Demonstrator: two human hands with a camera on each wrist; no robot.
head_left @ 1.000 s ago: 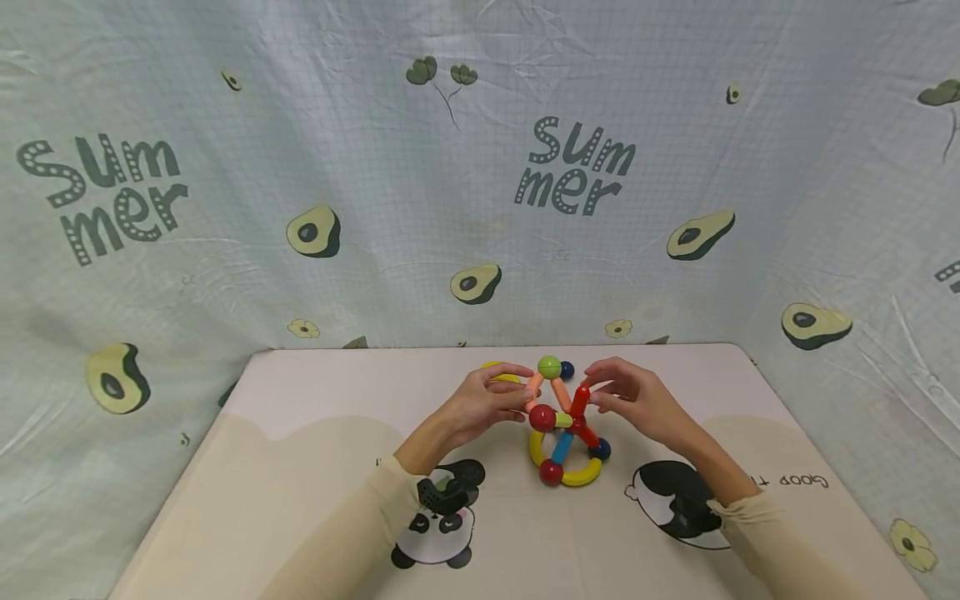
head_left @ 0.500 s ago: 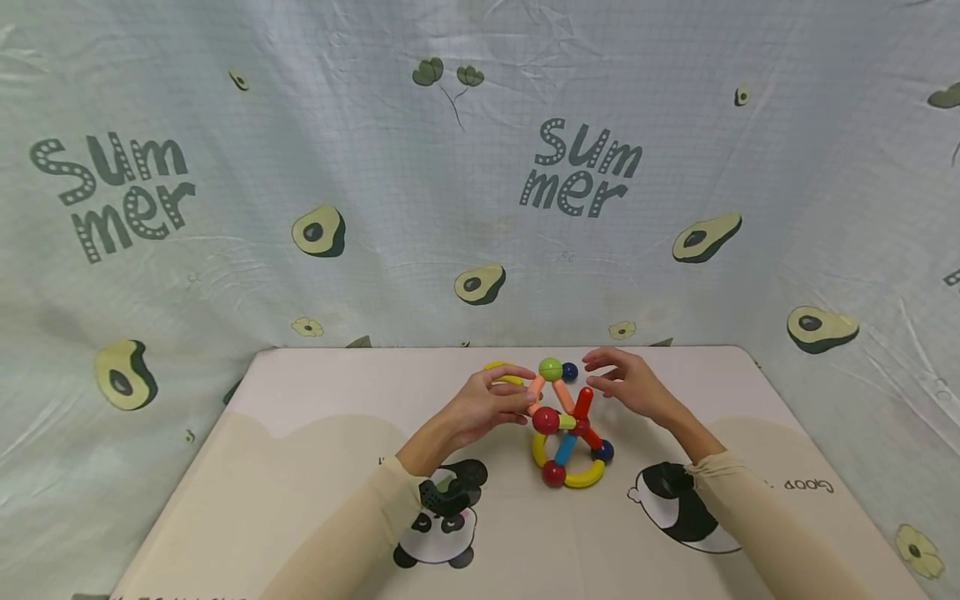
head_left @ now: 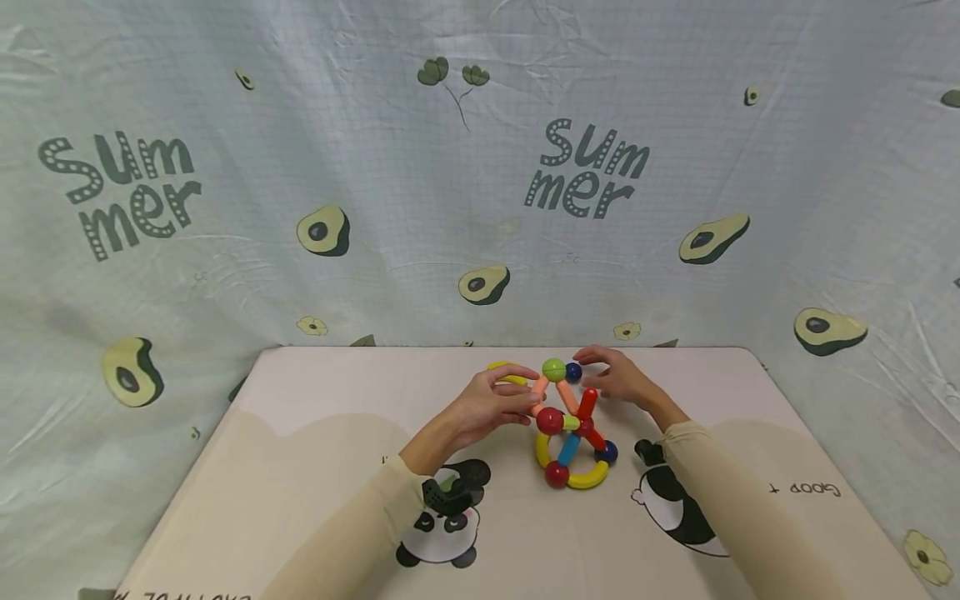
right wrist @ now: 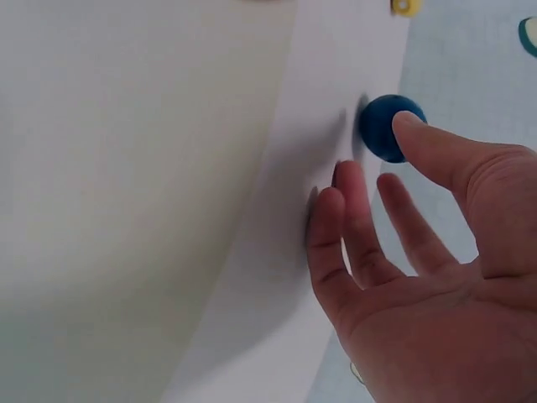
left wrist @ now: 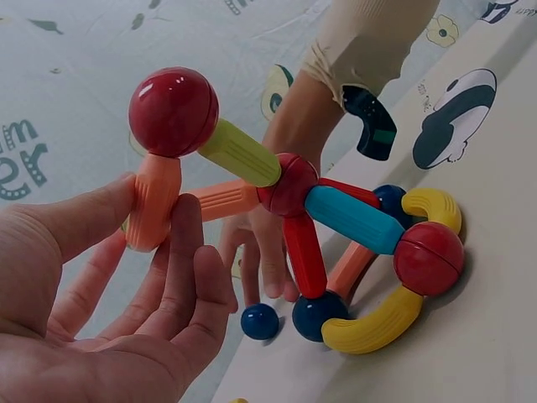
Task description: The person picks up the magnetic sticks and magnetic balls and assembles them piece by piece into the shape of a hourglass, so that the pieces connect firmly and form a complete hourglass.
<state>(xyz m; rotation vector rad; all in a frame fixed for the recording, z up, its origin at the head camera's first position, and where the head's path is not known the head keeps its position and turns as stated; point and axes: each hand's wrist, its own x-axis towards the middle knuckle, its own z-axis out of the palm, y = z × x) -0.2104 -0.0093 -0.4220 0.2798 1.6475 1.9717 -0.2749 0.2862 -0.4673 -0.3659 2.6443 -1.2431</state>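
Observation:
A ball-and-rod building toy (head_left: 570, 448) of coloured rods and balls stands on the table, its base a ring of curved yellow rods. My left hand (head_left: 483, 404) pinches one of its orange rods (left wrist: 158, 201) between thumb and fingers, just under a red ball (left wrist: 174, 112). A green ball (head_left: 554, 370) tops the frame, and a red rod (head_left: 589, 403) sticks up at its right. My right hand (head_left: 615, 379) is behind the toy with fingers spread and relaxed. Its thumb overlaps a loose blue ball (right wrist: 382, 130) in the right wrist view.
A curved yellow piece (head_left: 504, 367) lies behind my left hand, near the far edge of the table (head_left: 315, 383). A printed cloth (head_left: 405, 167) hangs behind the table. Panda pictures are printed on the tabletop.
My right hand has left the upright red rod and moved back and left to the loose blue ball. My left hand keeps its hold on the orange rod.

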